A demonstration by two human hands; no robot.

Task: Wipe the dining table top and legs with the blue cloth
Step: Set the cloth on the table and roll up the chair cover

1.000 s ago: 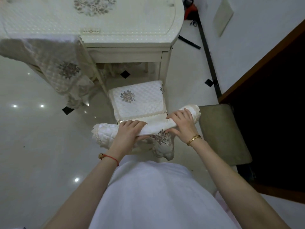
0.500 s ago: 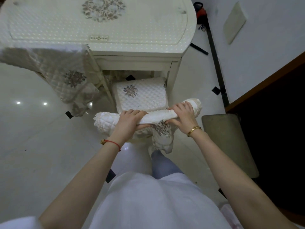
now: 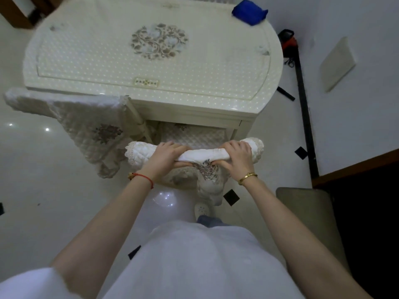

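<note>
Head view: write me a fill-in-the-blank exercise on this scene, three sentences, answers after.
1. The blue cloth lies on the far right part of the ____ top.
2. Both the left hand and the right hand grip the top of a chair back that wears a quilted ____ cover.
3. The bracelet on the right wrist is ____ in colour.

Missing words: table; white; gold

Chair slid under the worktop as the view rose

The chair (image 3: 195, 152) gripped by both hands went further beneath the worktop (image 3: 151, 67), so less of its quilted seat (image 3: 192, 135) showed than a second ago. The camera lifted, bringing the whole top and a blue cloth (image 3: 248, 12) at its far right corner into view, plus a slippered foot (image 3: 201, 209).
</note>
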